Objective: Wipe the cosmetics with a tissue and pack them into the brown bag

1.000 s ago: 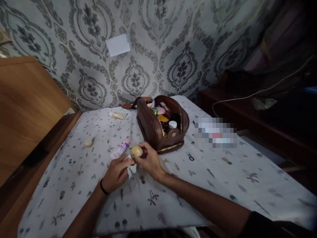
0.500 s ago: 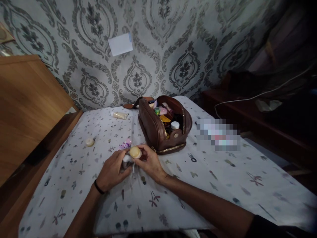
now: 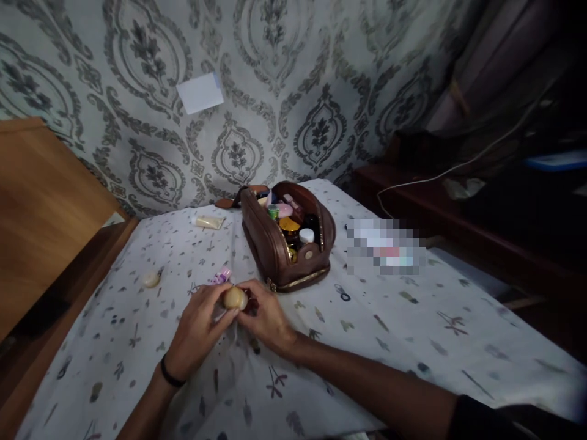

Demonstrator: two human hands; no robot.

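Note:
A small round jar with a pale yellow top [image 3: 235, 298] is held between both hands, above the cloth. My left hand [image 3: 199, 324] has its fingers and thumb closed on the jar's left side. On the opposite side, my right hand [image 3: 266, 318] pinches it between thumb and fingers. Just beyond the fingertips lies a small purple and pink item [image 3: 222, 275], partly hidden. A brown zip bag [image 3: 287, 263] stands open behind my right hand, filled with several bottles and jars, among them a white-capped one [image 3: 306, 236].
The patterned white cloth [image 3: 348, 360] covers the table. A cream tube [image 3: 210, 222] lies at the back left, and a small cream-coloured round jar [image 3: 151, 279] sits farther left. Wooden furniture [image 3: 50, 201] borders the left. A blurred-out item [image 3: 385, 246] lies right of the bag.
Both hands have come together around the yellow-topped jar, which was in my right hand beside something whitish in my left. That whitish thing is no longer visible. The view has shifted slightly right.

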